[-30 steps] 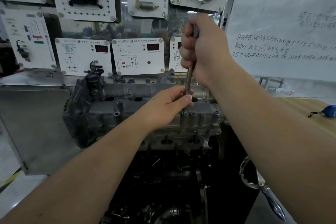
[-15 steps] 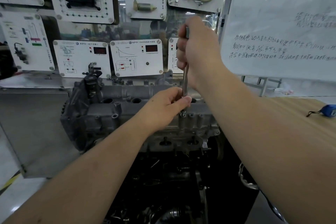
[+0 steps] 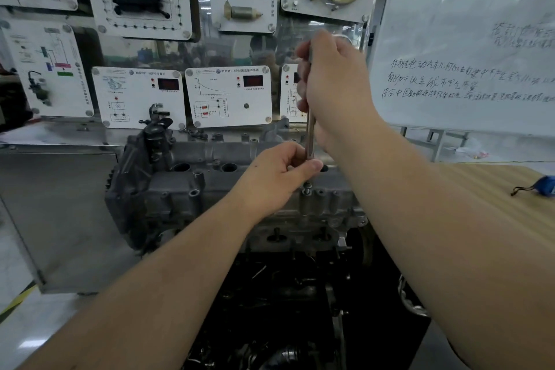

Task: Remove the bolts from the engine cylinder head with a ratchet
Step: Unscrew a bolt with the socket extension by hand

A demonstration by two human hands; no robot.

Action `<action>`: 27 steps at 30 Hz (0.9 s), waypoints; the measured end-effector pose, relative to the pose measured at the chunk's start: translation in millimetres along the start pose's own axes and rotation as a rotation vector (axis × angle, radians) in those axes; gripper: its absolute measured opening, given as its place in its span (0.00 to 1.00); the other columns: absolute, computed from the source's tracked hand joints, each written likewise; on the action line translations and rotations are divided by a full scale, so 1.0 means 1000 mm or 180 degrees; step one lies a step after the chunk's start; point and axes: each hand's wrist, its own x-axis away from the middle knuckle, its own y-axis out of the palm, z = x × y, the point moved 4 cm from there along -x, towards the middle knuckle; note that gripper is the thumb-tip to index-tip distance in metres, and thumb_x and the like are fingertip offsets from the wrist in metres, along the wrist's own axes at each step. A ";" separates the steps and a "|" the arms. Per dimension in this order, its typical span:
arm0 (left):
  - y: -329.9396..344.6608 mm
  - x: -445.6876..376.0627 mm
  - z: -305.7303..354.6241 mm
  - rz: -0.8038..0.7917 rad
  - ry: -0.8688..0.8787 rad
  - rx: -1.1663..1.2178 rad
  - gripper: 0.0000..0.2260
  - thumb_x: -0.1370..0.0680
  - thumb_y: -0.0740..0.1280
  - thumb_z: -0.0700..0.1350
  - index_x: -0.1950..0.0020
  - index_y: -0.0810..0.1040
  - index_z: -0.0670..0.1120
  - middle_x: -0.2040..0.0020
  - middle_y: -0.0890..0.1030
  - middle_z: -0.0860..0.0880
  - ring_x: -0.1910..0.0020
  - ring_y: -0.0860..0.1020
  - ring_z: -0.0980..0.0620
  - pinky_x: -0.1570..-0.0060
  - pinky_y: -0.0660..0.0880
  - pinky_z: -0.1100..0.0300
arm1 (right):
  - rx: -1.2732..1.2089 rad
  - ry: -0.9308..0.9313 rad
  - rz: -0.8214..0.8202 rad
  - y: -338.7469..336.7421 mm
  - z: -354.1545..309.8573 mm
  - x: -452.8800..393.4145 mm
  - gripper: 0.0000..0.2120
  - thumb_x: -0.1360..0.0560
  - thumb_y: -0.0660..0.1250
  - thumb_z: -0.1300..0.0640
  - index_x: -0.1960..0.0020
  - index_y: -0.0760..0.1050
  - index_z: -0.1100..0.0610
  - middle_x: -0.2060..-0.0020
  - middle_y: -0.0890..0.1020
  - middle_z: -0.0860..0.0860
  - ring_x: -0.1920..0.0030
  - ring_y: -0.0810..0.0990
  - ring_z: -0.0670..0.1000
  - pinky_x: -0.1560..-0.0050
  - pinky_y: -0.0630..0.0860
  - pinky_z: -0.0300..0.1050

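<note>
Head view: the right hand (image 3: pixel 333 90) is wrapped round the upright ratchet (image 3: pixel 310 132), while the left hand (image 3: pixel 279 180) pinches its lower end over a bolt (image 3: pixel 306 188) on the cylinder head (image 3: pixel 186 192). That bolt looks raised, probably part-loosened; the others cannot be counted. Panels (image 3: pixel 228 96) stand close behind; the whiteboard (image 3: pixel 468 39) crowds the right.

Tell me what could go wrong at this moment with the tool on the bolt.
1. The right hand grips the long tool shaft high up, so its tip may tilt off the bolt.
2. The left hand pinches the shaft just above the cylinder head; a slip might pinch fingers.
</note>
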 end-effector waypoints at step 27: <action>0.001 0.003 0.005 -0.0173 0.0029 -0.0119 0.04 0.19 0.65 0.56 0.50 0.77 0.58 0.56 0.84 0.57 0.60 0.81 0.54 0.53 0.79 0.53 | -0.0335 0.0046 -0.0247 -0.003 0.004 -0.001 0.16 0.19 0.57 0.56 0.65 0.70 0.54 0.75 0.67 0.51 0.75 0.61 0.49 0.74 0.59 0.43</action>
